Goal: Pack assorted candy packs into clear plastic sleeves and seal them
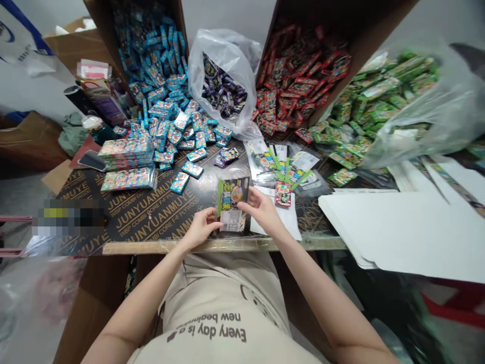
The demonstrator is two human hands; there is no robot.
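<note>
My left hand (pixel 200 226) and my right hand (pixel 262 208) both pinch a clear packet (pixel 232 205) with a printed card and green edge, held upright just above the dark plywood table (pixel 151 212). The left fingers grip its lower left edge, the right fingers its right side. A small red packet (pixel 283 193) lies on a white sheet just right of my right hand. Clear empty bags with green strips (pixel 282 167) lie spread behind it.
Blue packets (pixel 170 116) spill from a box at the back left, purple ones fill a plastic bag (pixel 223 76), red ones (pixel 295 81) a box, green ones (pixel 364 111) a bag at right. Stacked filled packs (pixel 127 154) sit left. White boards (pixel 409 227) lie right.
</note>
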